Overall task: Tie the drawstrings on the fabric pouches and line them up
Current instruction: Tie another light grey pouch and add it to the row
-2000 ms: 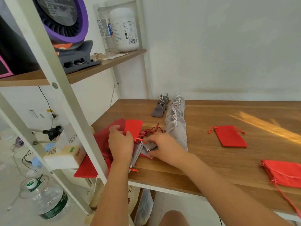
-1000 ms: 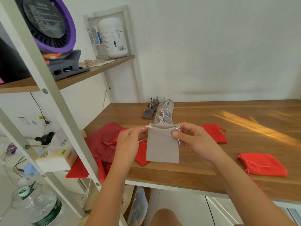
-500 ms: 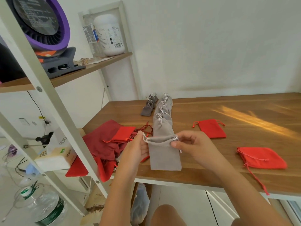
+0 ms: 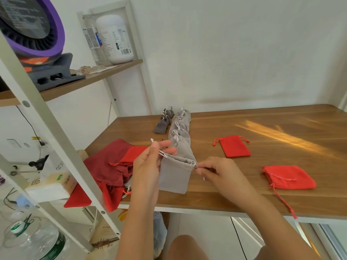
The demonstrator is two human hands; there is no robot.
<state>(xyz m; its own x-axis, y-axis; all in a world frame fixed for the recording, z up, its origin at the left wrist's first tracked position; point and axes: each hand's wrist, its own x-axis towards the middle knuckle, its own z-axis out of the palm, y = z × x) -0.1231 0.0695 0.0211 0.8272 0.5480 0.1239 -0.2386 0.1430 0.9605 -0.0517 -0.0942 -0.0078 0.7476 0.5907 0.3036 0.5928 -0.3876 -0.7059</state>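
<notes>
Two hands share one soft grey fabric pouch [image 4: 175, 175], held upright over the near edge of the wooden table [image 4: 262, 126] with its mouth uppermost. The left hand [image 4: 148, 166] pinches the thin white drawstring [image 4: 161, 152] at the pouch's left corner between thumb and forefinger, and the cord's end pokes up past the fingertips. The right hand [image 4: 219, 174] pinches the cord at the right corner, its other fingers loosely curled. The pouch hangs between the hands, its mouth partly gathered.

It looks light, limp and empty, so it should sag wherever it is unsupported. The cords seem thin and probably slick. They are best gripped close to the channel, so that a steady outward pull closes the mouth.

Beyond it, a row of tied grey pouches [image 4: 181, 132] runs toward the far left. A flat red fabric pouch [image 4: 234, 146] lies to the right, and a second red pouch [image 4: 287, 177] lies nearer and further right. A heap of red pouches [image 4: 112, 166] sits at the left.
</notes>
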